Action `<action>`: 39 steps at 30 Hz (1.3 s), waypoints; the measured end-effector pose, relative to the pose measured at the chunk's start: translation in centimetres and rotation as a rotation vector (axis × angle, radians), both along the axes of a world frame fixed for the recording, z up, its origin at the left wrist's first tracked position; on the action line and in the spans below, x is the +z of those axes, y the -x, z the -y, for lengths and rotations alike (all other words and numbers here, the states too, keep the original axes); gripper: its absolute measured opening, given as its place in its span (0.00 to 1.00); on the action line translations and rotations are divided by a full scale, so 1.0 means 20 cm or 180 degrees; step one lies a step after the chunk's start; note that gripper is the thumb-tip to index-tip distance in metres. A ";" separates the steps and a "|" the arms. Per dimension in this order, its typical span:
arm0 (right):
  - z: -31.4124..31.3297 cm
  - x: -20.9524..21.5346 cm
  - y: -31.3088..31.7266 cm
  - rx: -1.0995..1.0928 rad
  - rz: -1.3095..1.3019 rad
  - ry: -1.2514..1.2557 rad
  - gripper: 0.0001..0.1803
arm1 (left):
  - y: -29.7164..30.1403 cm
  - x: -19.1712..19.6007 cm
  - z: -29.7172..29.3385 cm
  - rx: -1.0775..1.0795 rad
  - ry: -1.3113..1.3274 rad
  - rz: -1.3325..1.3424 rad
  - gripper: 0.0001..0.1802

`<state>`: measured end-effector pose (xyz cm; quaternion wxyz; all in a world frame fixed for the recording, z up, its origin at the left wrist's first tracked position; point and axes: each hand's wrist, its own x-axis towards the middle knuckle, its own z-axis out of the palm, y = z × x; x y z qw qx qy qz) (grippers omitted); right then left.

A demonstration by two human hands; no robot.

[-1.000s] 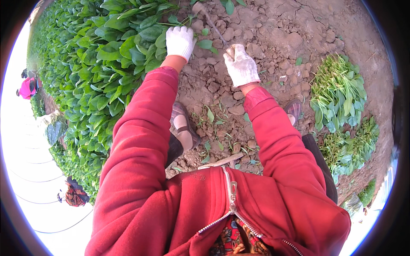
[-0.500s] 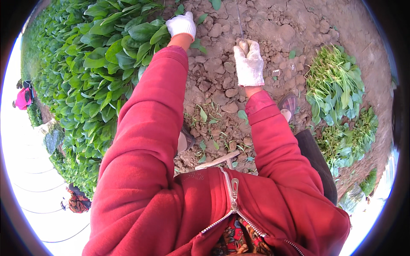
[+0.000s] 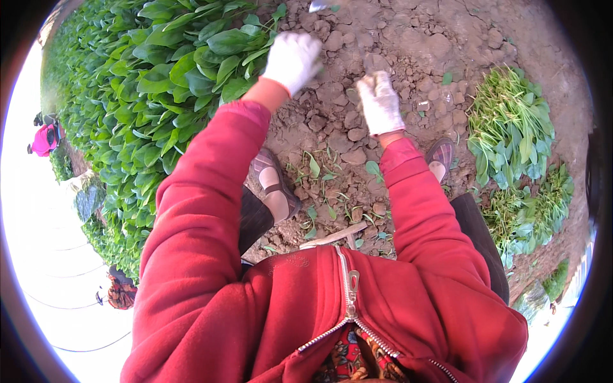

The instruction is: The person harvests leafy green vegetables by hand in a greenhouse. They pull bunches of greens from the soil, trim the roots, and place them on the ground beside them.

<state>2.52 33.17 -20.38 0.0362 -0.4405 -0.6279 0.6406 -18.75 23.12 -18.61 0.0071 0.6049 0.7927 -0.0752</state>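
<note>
My left hand (image 3: 292, 62), in a white knit glove, is above the soil at the right edge of the leafy green plants (image 3: 185, 70). Its fingers look curled and slightly blurred; anything inside them is hidden. My right hand (image 3: 381, 105), in a soiled white glove, is closed around the handle of a thin-shafted tool over the broken soil. That shaft is barely visible now. At the top edge a pale metal blade (image 3: 317, 6) shows, and I cannot tell for certain that it belongs to this tool.
Pulled greens lie in a pile (image 3: 514, 124) on the right, with another pile (image 3: 530, 207) nearer me. My shoes (image 3: 276, 182) stand on cloddy soil (image 3: 357, 150). A wooden piece (image 3: 333, 237) lies close to my body. Two other people (image 3: 45, 139) are at the far left.
My left hand has moved right and nearer, away from the leaves. My right hand has shifted slightly right and nearer. A pale blade has appeared at the top edge.
</note>
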 end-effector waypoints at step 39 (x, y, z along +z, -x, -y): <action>0.27 -0.10 0.31 0.1725 0.1140 -0.1401 0.14 | 0.29 -0.11 0.30 0.0836 0.0998 -0.1090 0.35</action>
